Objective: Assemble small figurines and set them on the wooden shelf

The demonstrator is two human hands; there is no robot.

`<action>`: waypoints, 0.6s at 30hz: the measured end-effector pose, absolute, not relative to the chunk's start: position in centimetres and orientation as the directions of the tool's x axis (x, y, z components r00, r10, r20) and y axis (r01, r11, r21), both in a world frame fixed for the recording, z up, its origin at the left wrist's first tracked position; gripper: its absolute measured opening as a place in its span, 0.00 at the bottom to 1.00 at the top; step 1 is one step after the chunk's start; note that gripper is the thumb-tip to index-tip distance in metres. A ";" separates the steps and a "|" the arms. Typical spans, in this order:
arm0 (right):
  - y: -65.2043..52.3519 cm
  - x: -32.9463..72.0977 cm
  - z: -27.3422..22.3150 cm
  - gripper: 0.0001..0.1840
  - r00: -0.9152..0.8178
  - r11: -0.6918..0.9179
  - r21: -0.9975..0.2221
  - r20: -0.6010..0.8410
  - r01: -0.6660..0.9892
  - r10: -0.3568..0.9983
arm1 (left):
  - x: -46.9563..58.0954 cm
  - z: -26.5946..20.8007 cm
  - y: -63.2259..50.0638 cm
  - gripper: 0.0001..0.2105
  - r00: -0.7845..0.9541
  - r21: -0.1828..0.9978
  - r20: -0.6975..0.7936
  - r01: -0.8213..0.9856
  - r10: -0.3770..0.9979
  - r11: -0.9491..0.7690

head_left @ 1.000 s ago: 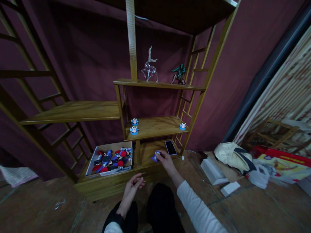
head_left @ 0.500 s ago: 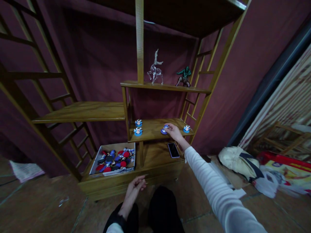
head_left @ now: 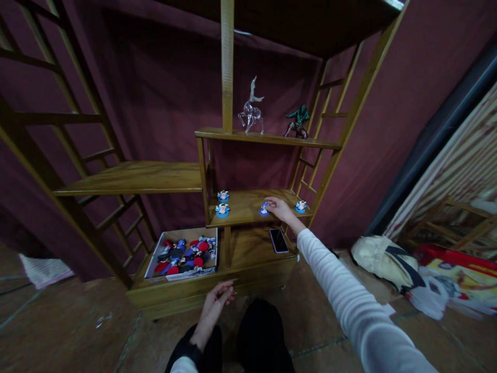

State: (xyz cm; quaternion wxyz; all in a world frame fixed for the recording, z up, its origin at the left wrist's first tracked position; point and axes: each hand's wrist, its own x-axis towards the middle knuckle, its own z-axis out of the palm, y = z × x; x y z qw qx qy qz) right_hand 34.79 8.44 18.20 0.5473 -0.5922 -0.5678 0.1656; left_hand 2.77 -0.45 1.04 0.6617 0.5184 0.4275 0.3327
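Note:
My right hand reaches to the middle shelf, its fingertips closed on a small figurine with a round purple base, which sits at the shelf surface. To the right of it stands a blue-based figurine. Two more blue figurines are at the shelf's left end, one in front and one behind. My left hand hovers above my knees in front of the cabinet, fingers loosely bent and partly apart, with nothing visible in it. Left of it, a white box holds several red, purple and black-based figurines.
A phone lies on the lower board of the wooden cabinet. A clear deer figure and a green-and-brown figure stand on the shelf above. Bags and a red box lie on the floor at right.
The view has shifted slightly. My right hand has barely moved at the purple-based figurine, which now shows a little more clearly. My left hand stays where it was.

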 end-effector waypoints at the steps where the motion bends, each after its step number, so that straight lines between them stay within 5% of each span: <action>1: 8.5 34.9 18.2 0.19 0.288 0.249 -0.834 0.426 0.493 0.858 | 2.8 1.1 -0.4 0.20 0.414 0.971 -0.220 0.003 0.883 0.240; 10: 8.6 34.1 18.7 0.16 0.251 0.110 -0.696 0.395 0.709 0.884 | 3.0 1.2 -0.6 0.24 0.401 0.967 -0.238 0.015 0.885 0.253; 18: 10.5 30.9 20.3 0.17 0.201 0.165 -0.705 0.405 0.690 0.892 | 3.0 0.6 -0.4 0.23 0.402 0.968 -0.220 -0.025 0.889 0.251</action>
